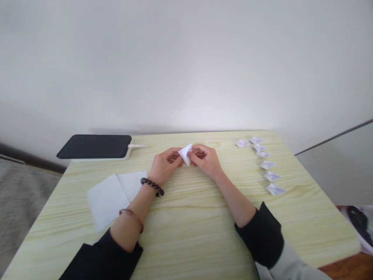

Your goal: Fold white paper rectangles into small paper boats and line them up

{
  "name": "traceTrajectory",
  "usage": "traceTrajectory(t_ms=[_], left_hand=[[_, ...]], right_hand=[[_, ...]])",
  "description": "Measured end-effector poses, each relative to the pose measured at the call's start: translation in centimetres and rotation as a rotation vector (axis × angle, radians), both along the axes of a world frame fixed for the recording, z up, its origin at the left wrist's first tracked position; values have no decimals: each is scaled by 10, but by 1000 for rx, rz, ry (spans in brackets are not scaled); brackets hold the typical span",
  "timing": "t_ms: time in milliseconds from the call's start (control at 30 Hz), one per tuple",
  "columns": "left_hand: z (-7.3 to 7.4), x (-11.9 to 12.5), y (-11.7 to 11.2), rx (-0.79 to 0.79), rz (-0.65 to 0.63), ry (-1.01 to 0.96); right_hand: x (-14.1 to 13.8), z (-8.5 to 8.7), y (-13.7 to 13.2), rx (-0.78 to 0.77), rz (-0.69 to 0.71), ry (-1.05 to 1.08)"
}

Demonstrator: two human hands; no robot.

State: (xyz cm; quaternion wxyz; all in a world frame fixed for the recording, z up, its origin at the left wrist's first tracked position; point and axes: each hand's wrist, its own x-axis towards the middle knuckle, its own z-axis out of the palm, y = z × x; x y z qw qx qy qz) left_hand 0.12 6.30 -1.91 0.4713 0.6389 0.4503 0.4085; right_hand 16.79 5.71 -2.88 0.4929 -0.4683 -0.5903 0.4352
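Note:
Both of my hands meet over the middle of the light wooden table (pixel 186 217). Between them is a small white folded paper piece (pixel 185 153), shaped like a triangle with its tip pointing up. My left hand (pixel 164 165) pinches its left side with curled fingers; a dark bead bracelet and a thin brown band sit on that wrist. My right hand (pixel 205 159) grips the paper's right side, fingers closed.
Two flat white paper sheets (pixel 112 196) lie at the left. A dark tablet-like slab (pixel 94 146) on a white base sits at the back left, a small folded paper (pixel 136 146) beside it. Several finished folded paper pieces (pixel 266 165) line the right side.

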Motion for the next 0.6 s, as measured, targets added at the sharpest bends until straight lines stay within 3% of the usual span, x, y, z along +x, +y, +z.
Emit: traceTrajectory(t_ms=[167,300,467,600], left_hand=[[1,1,0,-84,1,-107],[6,0,0,-170,-32,-147],[9,0,1,-213,-41,-149],[8,0,2,-203,14,-163]], right_hand=[[-1,0,-2,107,-84,-27],[-1,3,-5,246,-120,-198],[0,7,-8,410,-110,-308],[1,8,-9,432,-78,-318]])
